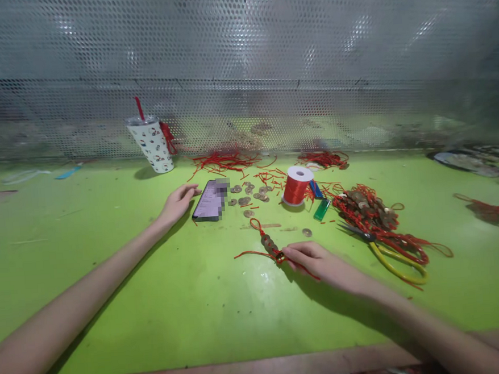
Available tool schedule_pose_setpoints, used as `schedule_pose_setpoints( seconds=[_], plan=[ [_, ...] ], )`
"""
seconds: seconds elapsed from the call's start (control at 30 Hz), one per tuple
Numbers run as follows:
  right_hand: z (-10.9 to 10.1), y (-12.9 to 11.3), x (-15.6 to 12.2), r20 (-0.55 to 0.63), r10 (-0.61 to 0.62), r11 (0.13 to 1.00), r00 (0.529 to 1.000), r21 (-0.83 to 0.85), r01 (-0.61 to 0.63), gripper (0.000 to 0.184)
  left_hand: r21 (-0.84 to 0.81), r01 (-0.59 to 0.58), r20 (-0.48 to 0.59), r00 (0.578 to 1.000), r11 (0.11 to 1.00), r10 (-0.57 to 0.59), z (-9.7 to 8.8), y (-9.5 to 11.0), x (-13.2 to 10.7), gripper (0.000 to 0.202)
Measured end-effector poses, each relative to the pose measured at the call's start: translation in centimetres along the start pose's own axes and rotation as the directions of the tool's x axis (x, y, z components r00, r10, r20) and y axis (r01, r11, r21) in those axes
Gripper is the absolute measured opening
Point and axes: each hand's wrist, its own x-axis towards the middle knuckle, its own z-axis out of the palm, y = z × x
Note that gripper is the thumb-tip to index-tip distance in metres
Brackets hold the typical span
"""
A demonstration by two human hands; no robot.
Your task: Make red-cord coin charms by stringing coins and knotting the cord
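My right hand [308, 258] pinches the lower end of a coin string [269, 244], overlapping old-style coins knotted on red cord. A red loop tops the string, and loose cord ends trail to both sides of it. At the left edge of a smartphone [210, 201] with a lit screen, my left hand [181, 201] has its fingers stretched out. Whether they touch the phone I cannot tell. Several loose coins [244, 200] lie just right of the phone. A spool of red cord [295, 186] stands upright behind my right hand.
Yellow-handled scissors [398, 262] lie beside a pile of corded coins [364, 210] on the right. A green lighter [322, 210] rests near the spool. Red cord scraps [226, 161] lie at the back. A patterned tumbler [152, 145] with a straw stands before the perforated metal panel [241, 68].
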Motion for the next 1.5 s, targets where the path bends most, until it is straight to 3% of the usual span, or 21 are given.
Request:
schedule_pose_setpoints(
  seconds=[0.13, 0.3, 0.43, 0.67, 0.73, 0.83, 1.0, 1.07, 1.17, 1.27, 1.33, 1.5],
  plan=[
    [0.0, -0.3, 0.0, -0.002, 0.009, 1.000, 1.000, 0.001, -0.009, 0.049, -0.005, 0.011, -0.026, 1.000, 1.000, -0.011, 0.3, 0.4, -0.1, 0.062],
    [0.0, -0.5, -0.1, 0.005, -0.003, 1.000, 1.000, 0.013, 0.003, 0.048, -0.044, 0.020, 0.098, 0.995, 0.999, -0.015, -0.6, 0.4, -0.3, 0.076],
    [0.0, -0.4, -0.1, -0.003, -0.010, 1.000, 1.000, 0.014, 0.010, 0.049, -0.002, -0.039, 0.211, 0.977, 0.999, 0.039, -1.3, -0.1, -0.1, 0.091],
    [0.0, -0.3, -0.1, 0.002, -0.022, 1.000, 1.000, 0.007, 0.022, 0.049, 0.086, -0.138, 0.268, 0.957, 0.987, 0.110, -2.2, 0.0, -0.2, 0.089],
    [0.0, -0.3, -0.1, 0.004, -0.023, 1.000, 1.000, 0.004, 0.023, 0.050, 0.021, -0.102, 0.232, 0.968, 0.995, 0.094, -1.9, 0.1, -0.2, 0.088],
    [0.1, -0.3, -0.1, -0.011, -0.015, 1.000, 1.000, 0.000, 0.015, 0.050, -0.082, -0.015, 0.080, 0.997, 0.997, 0.021, -0.9, 0.1, 0.0, 0.072],
    [0.0, 0.0, 0.0, -0.013, -0.029, 1.000, 1.000, 0.011, 0.029, 0.049, -0.110, 0.021, -0.085, 0.996, 0.994, -0.030, 0.6, 0.9, -0.3, 0.056],
    [0.0, 0.0, 0.0, -0.009, -0.028, 1.000, 1.000, 0.012, 0.028, 0.049, -0.050, -0.031, -0.173, 0.985, 0.998, 0.022, 0.8, 2.0, -1.3, 0.047],
    [0.1, -0.3, 0.0, -0.012, -0.016, 1.000, 1.000, 0.006, 0.016, 0.048, 0.163, -0.192, -0.289, 0.929, 0.968, 0.233, 1.3, 4.2, -3.4, 0.037],
    [0.1, -0.4, -0.1, -0.015, -0.014, 1.000, 1.000, 0.011, 0.014, 0.048, 0.265, -0.289, -0.183, 0.922, 0.920, 0.342, 2.0, 5.9, -4.6, 0.035],
    [0.1, -0.4, 0.0, -0.012, -0.012, 1.000, 1.000, 0.015, 0.012, 0.048, 0.318, -0.318, -0.088, 0.928, 0.893, 0.362, 2.1, 6.3, -4.0, 0.036],
    [0.1, -0.3, 0.0, -0.015, -0.004, 1.000, 1.000, 0.027, 0.004, 0.049, 0.473, -0.311, 0.009, 0.937, 0.824, 0.349, 1.4, 4.7, 1.4, 0.054]
  ],
)
